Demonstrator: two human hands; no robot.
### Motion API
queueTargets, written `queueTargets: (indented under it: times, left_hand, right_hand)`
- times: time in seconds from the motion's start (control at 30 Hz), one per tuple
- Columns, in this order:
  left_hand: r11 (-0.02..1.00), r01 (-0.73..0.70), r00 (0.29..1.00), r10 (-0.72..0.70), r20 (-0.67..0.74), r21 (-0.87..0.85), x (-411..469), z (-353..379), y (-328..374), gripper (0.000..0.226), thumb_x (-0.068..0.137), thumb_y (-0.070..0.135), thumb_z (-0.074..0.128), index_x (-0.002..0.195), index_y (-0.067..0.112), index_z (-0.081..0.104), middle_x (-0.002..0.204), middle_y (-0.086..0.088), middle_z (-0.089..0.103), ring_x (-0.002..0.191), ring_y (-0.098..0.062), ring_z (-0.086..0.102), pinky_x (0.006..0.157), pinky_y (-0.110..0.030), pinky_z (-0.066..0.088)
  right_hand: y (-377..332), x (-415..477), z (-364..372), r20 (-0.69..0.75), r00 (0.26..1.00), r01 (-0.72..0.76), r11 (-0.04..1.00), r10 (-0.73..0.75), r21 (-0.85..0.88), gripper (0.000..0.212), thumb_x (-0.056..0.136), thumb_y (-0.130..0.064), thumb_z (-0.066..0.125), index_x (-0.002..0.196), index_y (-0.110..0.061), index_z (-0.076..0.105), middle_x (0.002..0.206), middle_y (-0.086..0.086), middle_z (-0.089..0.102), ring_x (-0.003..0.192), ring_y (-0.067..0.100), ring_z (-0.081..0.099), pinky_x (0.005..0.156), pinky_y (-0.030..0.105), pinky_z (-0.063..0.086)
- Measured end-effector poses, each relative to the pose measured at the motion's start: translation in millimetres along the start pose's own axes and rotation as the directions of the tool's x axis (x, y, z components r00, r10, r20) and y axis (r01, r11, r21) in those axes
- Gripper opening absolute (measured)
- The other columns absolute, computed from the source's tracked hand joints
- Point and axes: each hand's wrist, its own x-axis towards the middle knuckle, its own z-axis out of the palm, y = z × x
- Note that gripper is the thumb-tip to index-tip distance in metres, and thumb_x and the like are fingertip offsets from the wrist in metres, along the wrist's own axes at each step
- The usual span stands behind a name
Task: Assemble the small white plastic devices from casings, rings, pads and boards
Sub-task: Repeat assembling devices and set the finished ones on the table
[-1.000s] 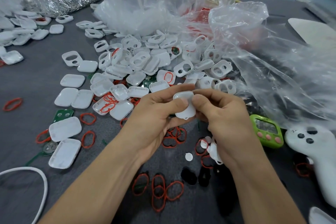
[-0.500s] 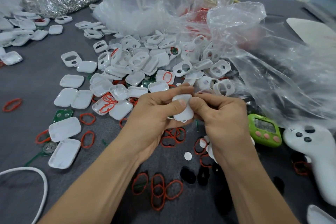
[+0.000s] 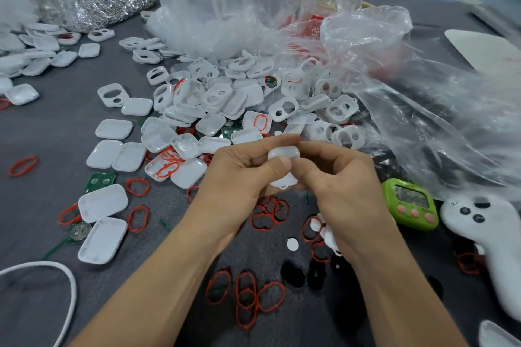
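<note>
Casing (image 3: 283, 154), small and white, stays pinched between both hands above the near middle of the grey table (image 3: 42, 135), barely shifted from a second ago. The left hand (image 3: 236, 186) curls round it, thumb pressed across its front; the right hand (image 3: 342, 191) pinches its right edge. Fingers hide most of it. White pieces (image 3: 328, 234) under the right palm are half hidden: held or lying, I cannot tell.
</note>
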Motion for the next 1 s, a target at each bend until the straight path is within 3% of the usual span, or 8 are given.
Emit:
queueTargets:
  times: [0.13,0.23,0.3,0.43,0.53,0.8,0.9,1.0]
  left_hand:
    - [0.99,-0.048,0.998,0.053,-0.034,0.134,0.3,0.3,0.4,0.025,0.092,0.012,0.073,0.11,0.029,0.079,0.085,0.003,0.079,0.083,-0.011,0.074,0.072,-0.028,0.061]
    - [0.978,-0.088,0.991,0.104,-0.081,0.189,-0.5,-0.5,2.1,0.026,0.085,0.019,0.074,0.105,0.035,0.08,0.085,0.0,0.08,0.079,-0.015,0.075,0.069,-0.029,0.062]
    - [0.971,-0.114,0.985,0.138,-0.102,0.212,-0.8,-0.8,2.5,0.026,0.088,0.012,0.076,0.101,0.035,0.081,0.08,-0.002,0.08,0.075,-0.016,0.074,0.064,-0.025,0.06]
    - [0.955,-0.14,0.976,0.178,-0.128,0.26,-2.2,0.3,1.8,0.03,0.09,0.007,0.076,0.097,0.036,0.081,0.073,-0.001,0.078,0.07,-0.012,0.074,0.059,-0.022,0.058]
    - [0.949,-0.15,0.967,0.2,-0.16,0.276,-3.5,1.3,0.8,0.029,0.089,0.009,0.077,0.094,0.037,0.081,0.071,-0.011,0.076,0.068,-0.018,0.069,0.056,-0.023,0.057]
    - [0.939,-0.153,0.969,0.203,-0.14,0.307,-6.0,1.9,-1.4,0.021,0.082,0.022,0.076,0.095,0.038,0.082,0.063,0.001,0.073,0.063,-0.015,0.067,0.057,-0.024,0.056]
    - [0.947,-0.134,0.978,0.175,-0.118,0.293,-4.4,2.5,-1.7,0.02,0.082,0.023,0.073,0.097,0.034,0.082,0.064,-0.002,0.073,0.067,-0.017,0.068,0.062,-0.028,0.058]
    - [0.958,-0.112,0.981,0.149,-0.121,0.265,-2.8,2.4,-0.2,0.024,0.081,0.021,0.073,0.1,0.033,0.081,0.076,-0.003,0.079,0.073,-0.013,0.073,0.065,-0.027,0.059]
  right_hand:
    - [-2.7,0.4,-2.1,-0.046,0.997,-0.064,0.992,0.069,0.107,0.017,0.086,-0.005,0.079,0.092,-0.021,0.083,0.078,-0.002,0.078,0.061,0.002,0.066,0.061,0.013,0.05]
    - [-4.8,1.0,-4.9,-0.048,0.989,-0.134,0.981,0.142,0.137,0.014,0.086,-0.006,0.078,0.092,-0.018,0.084,0.082,0.011,0.079,0.067,0.015,0.064,0.061,0.022,0.052]
    - [-5.6,1.2,-6.0,-0.055,0.984,-0.162,0.976,0.172,0.146,0.013,0.085,-0.004,0.078,0.093,-0.014,0.084,0.081,0.016,0.078,0.064,0.016,0.061,0.056,0.019,0.05]
    - [-5.5,1.0,-5.1,-0.051,0.98,-0.184,0.972,0.193,0.147,0.013,0.083,0.001,0.078,0.094,-0.006,0.082,0.069,0.015,0.069,0.054,0.011,0.053,0.049,0.015,0.042]
    - [-5.3,-0.4,-4.6,-0.04,0.985,-0.162,0.979,0.168,0.126,0.014,0.083,0.002,0.078,0.088,-0.01,0.083,0.059,0.011,0.063,0.049,0.01,0.049,0.047,0.015,0.04]
    - [-2.5,-1.2,-4.4,-0.066,0.99,-0.118,0.989,0.124,0.084,0.017,0.079,-0.002,0.084,0.082,-0.019,0.084,0.061,-0.002,0.072,0.048,0.004,0.052,0.052,0.016,0.045]
    - [-0.1,-0.1,-3.2,-0.112,0.991,-0.072,0.997,0.07,-0.012,0.016,0.073,-0.019,0.09,0.087,-0.024,0.084,0.074,-0.006,0.078,0.06,0.005,0.065,0.068,0.027,0.051]
    - [-1.8,-1.2,-1.7,-0.118,0.992,-0.05,0.999,0.049,-0.008,0.022,0.069,-0.031,0.082,0.091,-0.029,0.084,0.078,-0.006,0.079,0.067,0.007,0.071,0.071,0.03,0.053]
